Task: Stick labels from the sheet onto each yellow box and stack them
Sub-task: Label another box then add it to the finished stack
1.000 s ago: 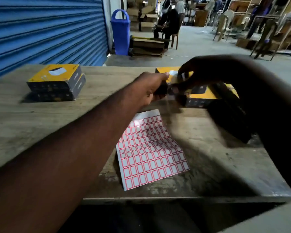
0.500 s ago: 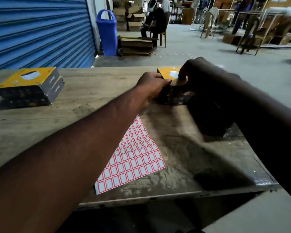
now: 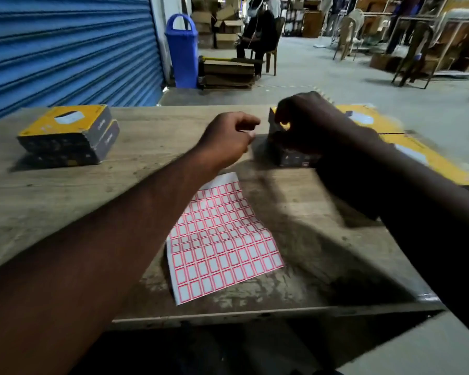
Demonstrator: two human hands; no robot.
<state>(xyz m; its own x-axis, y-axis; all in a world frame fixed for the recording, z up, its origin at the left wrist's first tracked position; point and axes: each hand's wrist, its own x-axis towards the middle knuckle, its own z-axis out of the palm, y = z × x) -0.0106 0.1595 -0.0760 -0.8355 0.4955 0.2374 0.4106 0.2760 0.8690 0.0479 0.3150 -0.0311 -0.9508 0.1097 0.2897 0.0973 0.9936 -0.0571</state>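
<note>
Head camera view, looking down along two bare forearms over a worn wooden table (image 3: pixel 65 207) with a scuffed, grainy top and a chipped near edge.

Nearest, a label sheet (image 3: pixel 222 239) lies flat on the table between the arms. It is thin white paper printed with a grid of small red-bordered rectangles, and its far end slips under the left forearm.

Beyond it, the left hand (image 3: pixel 225 139) is curled into a loose fist with nothing seen in it. It is just beside a yellow box (image 3: pixel 295 158) and not touching it. The right hand (image 3: pixel 309 123) is curled over the box's top corner and grips it. The box is flat cardboard with dark printed sides, and a sliver of yellow lid shows between the fingers.

To the far left, a stack of two yellow boxes (image 3: pixel 68 136) sits squarely, the top lid bearing a white patch. At the right edge, more yellow boxes (image 3: pixel 368 123) lie blurred behind the right arm.

Past the table are a ribbed blue metal shutter (image 3: pixel 65 50), a tall blue plastic bin (image 3: pixel 182 50), flattened cardboard (image 3: pixel 228 71) and a seated person (image 3: pixel 257 36).

Half a second ago the left hand was against the box's near corner; now a gap separates them. The right hand keeps its grip, and the sheet lies as before.
</note>
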